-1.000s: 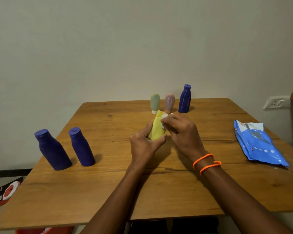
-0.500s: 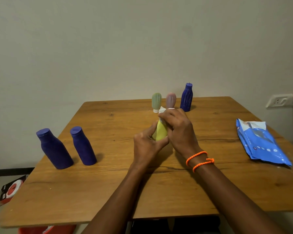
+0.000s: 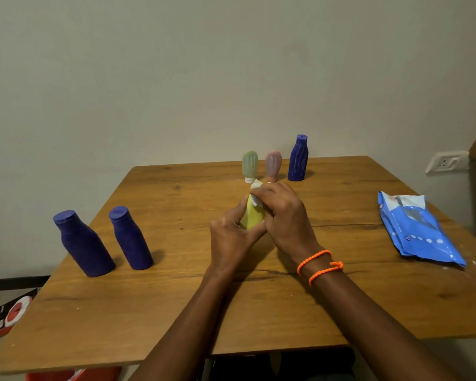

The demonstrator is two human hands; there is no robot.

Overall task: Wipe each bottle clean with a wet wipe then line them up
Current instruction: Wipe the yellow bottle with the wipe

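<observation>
While wiping proceeds: left hand (image 3: pixel 231 237) grips yellow bottle (image 3: pixel 252 215); right hand (image 3: pixel 282 213) pinches wipe (image 3: pixel 256 188).
Apparently lined up: three bottles (image 3: pixel 273 165).
Apparently pending: two blue bottles (image 3: pixel 105 240).

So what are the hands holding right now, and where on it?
The left hand grips the small yellow squeeze bottle around its lower body. The right hand presses a white wet wipe against the bottle's upper part.

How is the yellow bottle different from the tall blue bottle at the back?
The yellow squeeze bottle is held by both hands and being wiped; the ribbed dark blue bottle stands untouched on the wooden table. Yellow looks smooth, blue has white streaks. Both are upright.
</observation>
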